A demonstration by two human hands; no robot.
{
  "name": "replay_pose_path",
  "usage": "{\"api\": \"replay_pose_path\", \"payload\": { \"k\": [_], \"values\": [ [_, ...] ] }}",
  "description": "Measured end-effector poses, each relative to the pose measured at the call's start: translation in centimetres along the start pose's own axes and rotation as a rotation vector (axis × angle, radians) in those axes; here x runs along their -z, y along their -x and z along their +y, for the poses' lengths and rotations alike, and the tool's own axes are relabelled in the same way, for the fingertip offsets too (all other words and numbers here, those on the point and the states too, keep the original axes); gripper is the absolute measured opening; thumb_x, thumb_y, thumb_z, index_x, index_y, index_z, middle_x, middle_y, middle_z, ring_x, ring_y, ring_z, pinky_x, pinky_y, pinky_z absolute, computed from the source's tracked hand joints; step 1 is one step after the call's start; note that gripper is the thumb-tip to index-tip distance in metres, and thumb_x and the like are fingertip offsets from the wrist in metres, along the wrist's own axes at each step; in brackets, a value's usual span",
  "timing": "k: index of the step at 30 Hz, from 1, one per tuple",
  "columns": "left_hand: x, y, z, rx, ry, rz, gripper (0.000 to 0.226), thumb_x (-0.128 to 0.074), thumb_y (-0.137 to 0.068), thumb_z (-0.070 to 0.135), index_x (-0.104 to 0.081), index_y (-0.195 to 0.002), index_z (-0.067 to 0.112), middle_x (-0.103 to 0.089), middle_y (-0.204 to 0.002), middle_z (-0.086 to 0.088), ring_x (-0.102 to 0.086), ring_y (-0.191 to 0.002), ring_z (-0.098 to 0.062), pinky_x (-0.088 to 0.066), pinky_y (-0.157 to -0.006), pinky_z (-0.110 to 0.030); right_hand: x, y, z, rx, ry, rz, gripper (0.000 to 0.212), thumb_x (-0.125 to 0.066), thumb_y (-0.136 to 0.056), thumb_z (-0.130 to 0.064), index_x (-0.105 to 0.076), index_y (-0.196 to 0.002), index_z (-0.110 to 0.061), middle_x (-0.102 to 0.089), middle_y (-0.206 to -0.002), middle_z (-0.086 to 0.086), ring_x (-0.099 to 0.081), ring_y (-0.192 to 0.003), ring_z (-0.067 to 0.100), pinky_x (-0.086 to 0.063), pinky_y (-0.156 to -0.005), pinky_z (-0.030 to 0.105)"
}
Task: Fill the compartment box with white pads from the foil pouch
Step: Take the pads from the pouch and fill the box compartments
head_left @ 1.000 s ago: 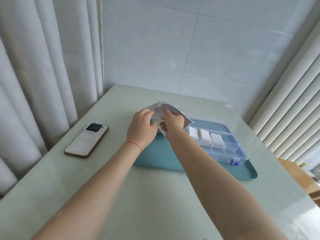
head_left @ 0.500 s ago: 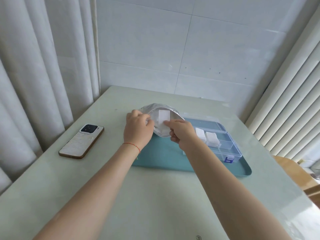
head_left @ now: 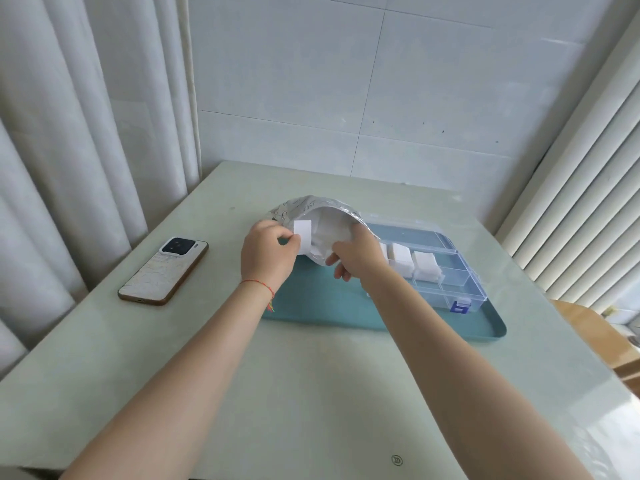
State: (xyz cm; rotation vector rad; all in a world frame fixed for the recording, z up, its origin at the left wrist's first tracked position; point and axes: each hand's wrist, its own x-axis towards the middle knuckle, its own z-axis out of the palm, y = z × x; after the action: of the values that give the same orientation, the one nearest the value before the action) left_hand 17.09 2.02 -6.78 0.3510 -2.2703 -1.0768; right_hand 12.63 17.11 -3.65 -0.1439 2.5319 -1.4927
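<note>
The foil pouch (head_left: 304, 206) is held up over the left end of the teal tray (head_left: 325, 306), its mouth open toward me with white pads inside. My left hand (head_left: 266, 252) pinches one white pad (head_left: 302, 235) at the pouch's left edge. My right hand (head_left: 356, 252) grips the pouch's right and lower rim. The clear compartment box (head_left: 457, 282) lies open on the tray to the right of my right hand. Its back compartments hold stacks of white pads (head_left: 425, 266). The box's left end is hidden behind my right hand.
A phone (head_left: 164, 268) lies face down on the pale green table (head_left: 311, 393), left of my left hand. Curtains hang at the left and vertical blinds at the right. A wooden chair (head_left: 588, 337) stands off the table's right edge.
The white pad went from my right hand's pinch at the pouch mouth to my left hand at the left edge. My right hand moved to the pouch's right rim, and the mouth is wider.
</note>
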Motion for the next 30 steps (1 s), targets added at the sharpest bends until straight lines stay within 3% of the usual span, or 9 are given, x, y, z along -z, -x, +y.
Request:
{"api": "replay_pose_path", "payload": {
  "k": [2, 4, 6, 9, 13, 16, 23, 27, 30],
  "values": [
    [-0.1, -0.2, 0.1, -0.001, -0.010, 0.019, 0.024, -0.062, -0.080, 0.013, -0.058, -0.056, 0.009, -0.057, -0.070, -0.004, -0.056, -0.077, -0.027, -0.046, -0.067, -0.037, -0.9, -0.8, -0.2, -0.020, -0.042, 0.032, 0.068, -0.037, -0.086, -0.001, -0.022, -0.151, -0.015, -0.068, -0.072, 0.006, -0.055, -0.042, 0.019, -0.037, -0.037, 0.019],
    [-0.2, -0.3, 0.2, 0.000, -0.015, 0.031, 0.024, -0.061, -0.079, 0.011, -0.058, -0.056, 0.007, -0.058, -0.068, -0.008, -0.055, -0.074, -0.028, -0.046, -0.066, -0.038, -1.6, -1.7, -0.1, -0.024, -0.076, 0.090, 0.057, -0.041, -0.088, -0.004, -0.033, -0.145, -0.011, -0.066, -0.069, 0.006, -0.053, -0.041, 0.019, -0.038, -0.039, 0.022],
    [-0.4, -0.4, 0.2, -0.010, -0.008, 0.033, 0.024, -0.060, -0.079, 0.011, -0.057, -0.056, 0.006, -0.058, -0.067, -0.009, -0.055, -0.073, -0.028, -0.044, -0.064, -0.037, -2.1, -2.4, 0.0, -0.018, -0.079, 0.149, 0.035, -0.047, -0.088, -0.009, -0.049, -0.123, -0.011, -0.066, -0.067, 0.007, -0.053, -0.039, 0.018, -0.038, -0.041, 0.022],
    [-0.5, -0.6, 0.0, -0.020, -0.001, 0.034, 0.024, -0.061, -0.079, 0.011, -0.057, -0.056, 0.006, -0.059, -0.068, -0.009, -0.054, -0.074, -0.027, -0.043, -0.065, -0.037, -2.5, -3.0, 0.0, 0.014, -0.022, 0.228, 0.008, -0.057, -0.087, -0.018, -0.053, -0.091, -0.012, -0.066, -0.066, 0.007, -0.052, -0.038, 0.016, -0.039, -0.044, 0.021],
    [-0.6, -0.8, -0.2, -0.015, 0.003, 0.032, 0.025, -0.062, -0.081, 0.011, -0.057, -0.056, 0.009, -0.058, -0.069, -0.005, -0.052, -0.073, -0.023, -0.033, -0.061, -0.030, -2.3, -3.8, -0.2, 0.052, 0.030, 0.256, 0.024, -0.059, -0.087, -0.018, -0.044, -0.068, -0.015, -0.061, -0.062, 0.008, -0.044, -0.030, 0.010, -0.038, -0.049, 0.024],
    [-0.7, -1.0, -0.3, -0.004, 0.007, 0.033, 0.024, -0.062, -0.082, 0.011, -0.059, -0.058, 0.008, -0.059, -0.069, -0.005, -0.053, -0.073, -0.023, -0.030, -0.060, -0.028, -2.2, -3.6, 0.3, 0.100, 0.144, 0.277, 0.016, -0.056, -0.082, -0.014, -0.048, -0.069, -0.010, -0.061, -0.069, 0.020, -0.046, -0.052, 0.023, -0.036, -0.054, 0.027],
    [-0.8, -0.6, 0.3, 0.013, -0.023, 0.036, 0.026, -0.060, -0.083, 0.014, -0.056, -0.058, 0.016, -0.054, -0.071, 0.002, -0.051, -0.075, -0.021, -0.027, -0.060, -0.025, -0.5, -2.9, 0.4, 0.189, 0.745, 0.253, 0.009, -0.048, -0.093, -0.014, -0.054, -0.086, -0.015, -0.052, -0.082, 0.002, -0.050, -0.077, 0.028, -0.033, -0.056, 0.026],
    [-0.6, -0.1, 0.8, 0.083, -0.067, 0.058, 0.015, -0.061, -0.087, 0.023, -0.069, -0.075, 0.019, -0.052, -0.096, 0.001, -0.051, -0.076, -0.020, -0.036, -0.066, -0.026, -0.3, -2.5, 0.4, 0.252, 0.726, 0.313, 0.013, -0.046, -0.090, -0.012, -0.049, -0.077, -0.014, -0.045, -0.068, 0.001, -0.046, -0.071, 0.029, -0.025, -0.050, 0.025],
    [-0.6, 0.3, 1.1, 0.055, -0.065, 0.048, 0.016, -0.061, -0.086, 0.023, -0.068, -0.071, 0.018, -0.061, -0.084, -0.002, -0.057, -0.077, -0.025, -0.038, -0.063, -0.028, 0.6, -1.8, 0.8, 0.314, 0.588, 0.373, 0.019, -0.051, -0.088, -0.018, -0.049, -0.070, -0.012, -0.046, -0.067, 0.003, -0.043, -0.068, 0.028, -0.025, -0.048, 0.027]
  ]
}}
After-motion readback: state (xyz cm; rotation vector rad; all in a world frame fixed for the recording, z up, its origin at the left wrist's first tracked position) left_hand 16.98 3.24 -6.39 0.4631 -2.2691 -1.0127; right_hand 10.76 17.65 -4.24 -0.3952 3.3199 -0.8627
